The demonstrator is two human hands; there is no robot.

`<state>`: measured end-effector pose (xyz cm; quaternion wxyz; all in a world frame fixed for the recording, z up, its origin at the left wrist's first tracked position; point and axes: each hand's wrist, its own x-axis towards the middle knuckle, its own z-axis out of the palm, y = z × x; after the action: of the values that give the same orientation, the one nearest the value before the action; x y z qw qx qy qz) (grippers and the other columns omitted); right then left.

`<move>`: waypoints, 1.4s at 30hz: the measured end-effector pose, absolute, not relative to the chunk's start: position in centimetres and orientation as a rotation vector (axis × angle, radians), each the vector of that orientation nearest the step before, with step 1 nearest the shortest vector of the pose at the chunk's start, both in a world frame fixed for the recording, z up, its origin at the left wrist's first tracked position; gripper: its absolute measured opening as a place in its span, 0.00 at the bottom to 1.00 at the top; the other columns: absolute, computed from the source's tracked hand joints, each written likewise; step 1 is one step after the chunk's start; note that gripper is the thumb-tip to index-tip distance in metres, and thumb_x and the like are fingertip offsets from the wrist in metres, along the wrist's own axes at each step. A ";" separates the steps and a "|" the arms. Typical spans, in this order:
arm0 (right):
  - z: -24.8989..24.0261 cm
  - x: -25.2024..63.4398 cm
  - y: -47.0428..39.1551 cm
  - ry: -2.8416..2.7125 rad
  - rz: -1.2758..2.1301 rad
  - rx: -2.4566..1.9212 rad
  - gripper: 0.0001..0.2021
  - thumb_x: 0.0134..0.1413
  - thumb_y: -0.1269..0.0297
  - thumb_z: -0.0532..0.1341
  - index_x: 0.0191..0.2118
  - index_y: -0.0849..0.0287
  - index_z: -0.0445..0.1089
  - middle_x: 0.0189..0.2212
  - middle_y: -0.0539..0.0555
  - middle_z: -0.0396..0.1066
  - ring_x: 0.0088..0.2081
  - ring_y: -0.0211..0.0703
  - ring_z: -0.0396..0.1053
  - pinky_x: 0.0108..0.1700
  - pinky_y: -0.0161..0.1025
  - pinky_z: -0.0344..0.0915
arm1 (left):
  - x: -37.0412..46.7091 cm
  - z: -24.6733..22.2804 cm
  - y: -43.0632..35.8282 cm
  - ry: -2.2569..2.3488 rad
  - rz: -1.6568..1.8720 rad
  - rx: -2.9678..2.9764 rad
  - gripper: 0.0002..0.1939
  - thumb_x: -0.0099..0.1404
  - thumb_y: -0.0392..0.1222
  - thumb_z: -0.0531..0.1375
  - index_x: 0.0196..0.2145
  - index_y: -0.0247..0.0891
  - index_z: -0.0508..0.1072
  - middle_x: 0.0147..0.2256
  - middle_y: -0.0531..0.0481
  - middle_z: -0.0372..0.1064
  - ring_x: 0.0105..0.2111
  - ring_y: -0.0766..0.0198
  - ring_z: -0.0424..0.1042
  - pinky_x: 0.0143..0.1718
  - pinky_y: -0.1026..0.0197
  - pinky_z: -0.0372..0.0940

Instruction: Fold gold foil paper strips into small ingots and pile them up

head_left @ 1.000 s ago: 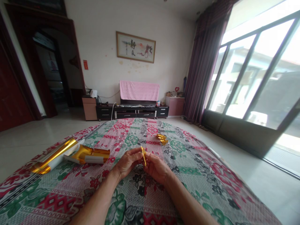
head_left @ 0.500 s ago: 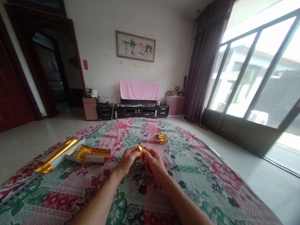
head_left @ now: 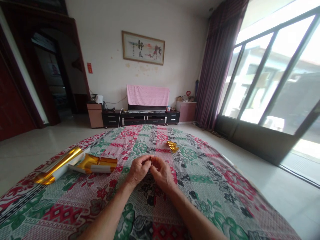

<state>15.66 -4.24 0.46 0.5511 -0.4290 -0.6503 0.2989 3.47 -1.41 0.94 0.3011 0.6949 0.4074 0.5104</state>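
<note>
My left hand [head_left: 138, 170] and my right hand [head_left: 161, 171] meet over the middle of the patterned cloth [head_left: 140, 210]. Fingers of both are pinched together around a small piece of gold foil paper [head_left: 151, 160], and they hide nearly all of it. Beyond my right hand lie several small folded gold foil pieces [head_left: 172, 146] in a cluster. To the left of my hands, gold foil sheets with white backs rest on the cloth: a curled one [head_left: 98, 164] closer in and a long rolled one [head_left: 62, 163] farther left.
The cloth covers a broad surface in front of me. Past its far edge stand a low black cabinet [head_left: 135, 120] and a screen draped with a pink cloth [head_left: 148, 95]. A large window [head_left: 265, 80] and purple curtain [head_left: 212, 73] are on the right, a doorway [head_left: 53, 73] on the left.
The gold foil piece stood up visibly between my fingertips before; now my fingers have closed over it and mostly cover it. My hands have drawn closer together.
</note>
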 end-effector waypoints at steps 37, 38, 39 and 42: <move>-0.5 15.9 -3.1 -1.448 0.486 -1.266 0.12 0.45 0.68 0.54 0.36 0.61 0.71 0.26 0.51 0.73 0.26 0.39 0.68 0.33 0.35 0.64 | 3.7 0.7 -2.0 1.364 1.371 1.960 0.09 0.53 0.35 0.52 0.29 0.37 0.71 0.25 0.53 0.72 0.26 0.67 0.70 0.30 0.67 0.64; -0.7 15.9 -2.9 -1.423 0.526 -1.235 0.12 0.45 0.67 0.54 0.36 0.61 0.71 0.27 0.51 0.73 0.27 0.39 0.69 0.33 0.34 0.65 | 3.7 0.6 -1.8 1.346 1.361 1.929 0.10 0.53 0.36 0.52 0.31 0.37 0.73 0.26 0.52 0.73 0.26 0.66 0.71 0.30 0.67 0.65; -0.8 16.0 -2.8 -1.393 0.566 -1.205 0.13 0.45 0.66 0.54 0.36 0.62 0.71 0.28 0.52 0.74 0.28 0.39 0.69 0.33 0.35 0.65 | 3.7 0.5 -1.7 1.328 1.350 1.899 0.12 0.54 0.37 0.52 0.32 0.37 0.74 0.27 0.52 0.74 0.27 0.66 0.71 0.31 0.66 0.65; -1.2 16.1 -2.4 -1.311 0.652 -1.167 0.14 0.46 0.63 0.55 0.38 0.63 0.71 0.30 0.54 0.74 0.30 0.41 0.70 0.35 0.36 0.67 | 3.8 0.2 -1.4 1.297 1.341 1.821 0.14 0.54 0.38 0.52 0.35 0.37 0.75 0.30 0.50 0.75 0.29 0.64 0.73 0.33 0.65 0.67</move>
<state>16.12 -2.36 -1.20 0.5928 -0.5020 -0.5639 0.2803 3.84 -1.44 0.22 0.2641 0.6739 0.4797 0.4960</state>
